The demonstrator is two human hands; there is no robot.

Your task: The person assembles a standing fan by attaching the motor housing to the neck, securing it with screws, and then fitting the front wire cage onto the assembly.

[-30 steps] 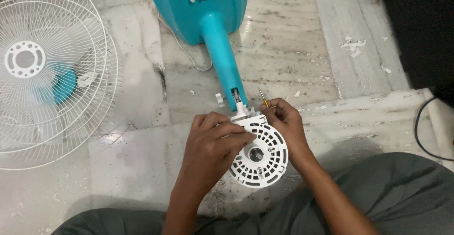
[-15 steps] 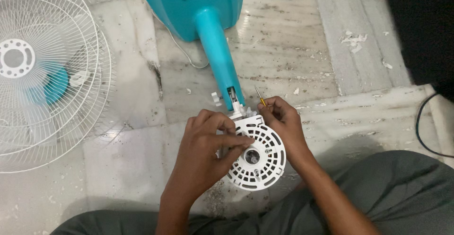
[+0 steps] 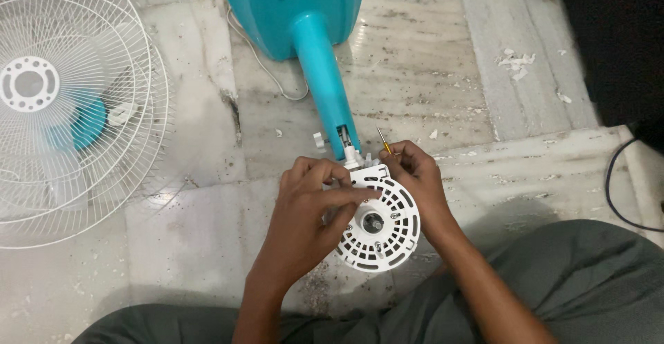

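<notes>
Both hands gripped the white motor cover [image 3: 380, 226] at the teal fan stand's [image 3: 325, 88] top, on the floor: left hand [image 3: 311, 216] across its face, right hand [image 3: 415, 178] also pinching a small screwdriver [image 3: 382, 140].

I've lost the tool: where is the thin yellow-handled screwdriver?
Head view, right of centre: the thin yellow-handled screwdriver pokes from the right hand, beside the teal fan stem.

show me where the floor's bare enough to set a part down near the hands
Bare floor lies right of the teal stand, up to the paper scraps, and between the left hand and the wire grilles. Around the white motor housing it's crowded.
</notes>
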